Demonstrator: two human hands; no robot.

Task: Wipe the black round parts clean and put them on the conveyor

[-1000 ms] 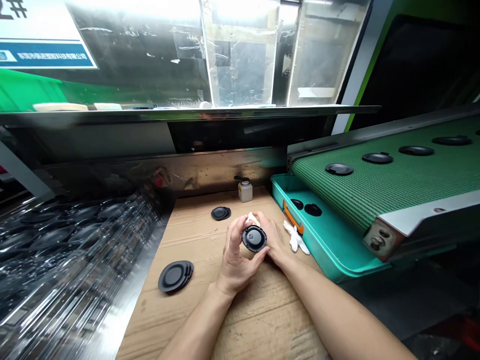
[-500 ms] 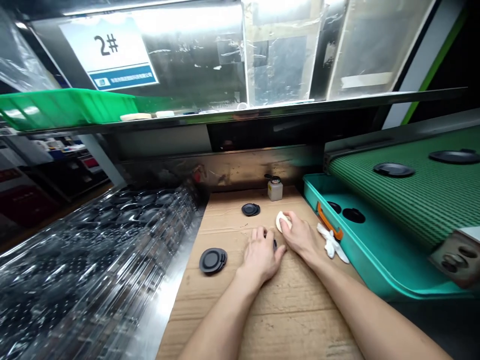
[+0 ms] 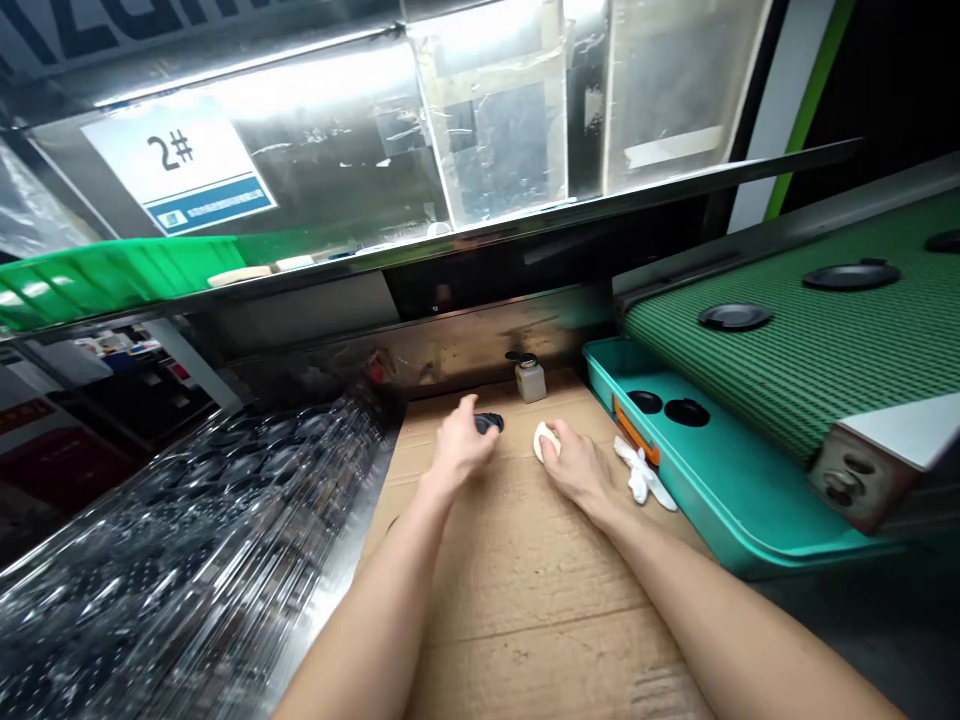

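Observation:
My left hand (image 3: 459,447) reaches to the back of the cardboard, thumb and fingers spread around a black round plastic lid-like piece (image 3: 490,423). The fingers partly cover this piece, and a firm grip on it does not show. My right hand (image 3: 576,462) is closed on a cream-white round pad (image 3: 545,441), held low over the cardboard (image 3: 525,560). Behind the hands stands a small translucent bottle (image 3: 530,380) with a dark top. The dark edge of another round piece (image 3: 393,524) peeps out beside my left forearm.
On the right, a teal tray (image 3: 739,500) with an orange handle holds black discs, beside crumpled white cloth (image 3: 643,473). A green conveyor belt (image 3: 847,350) carries black lids above it. Clear plastic trays (image 3: 187,510) are stacked left. A metal shelf (image 3: 480,232) crosses overhead.
My left hand has moved left and away from me, from a dark piece beside my right hand to the rear black piece. The dark piece no longer shows there. The camera view has turned.

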